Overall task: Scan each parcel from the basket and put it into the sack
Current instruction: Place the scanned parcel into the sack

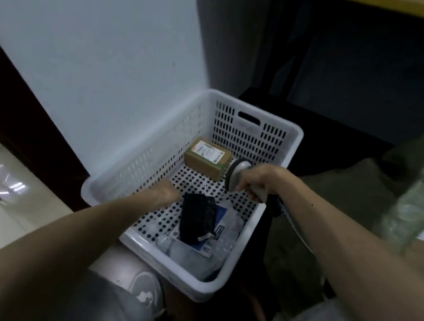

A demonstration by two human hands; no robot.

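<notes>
White plastic basket (167, 269): sits low in front of the person's knees, and three parcels remain inside.
Brown box (207, 157): lies on the basket floor at the far end, label up, with its long axis running left to right.
Black pouch (196, 218): lies on the near right part of the floor, resting on a clear bag (228, 227) that carries a blue-and-white label. Its long axis runs from far to near.
Left hand (164, 194): reaches down into the middle of the basket with the back of the hand towards the camera. It holds nothing that shows, and the fingers are hidden, so I cannot tell whether they are curled or straight.
Right hand (255, 177): grips the handle of the scanner (235, 173) above the basket's right wall.
Scanner head: sits just beside the right end of the brown box. The scan window is not visible.
Key relation: the black pouch lies just to the right of the left hand, on its near side, and the brown box lies farther off, beyond the hand. The left hand is the nearer free hand to both.
Sack (409, 195): greenish and crumpled, outside the basket to the right and well apart from the left hand.
Judgement: a parcel would have to be lifted to the scanner and then carried across the right wall.
</notes>
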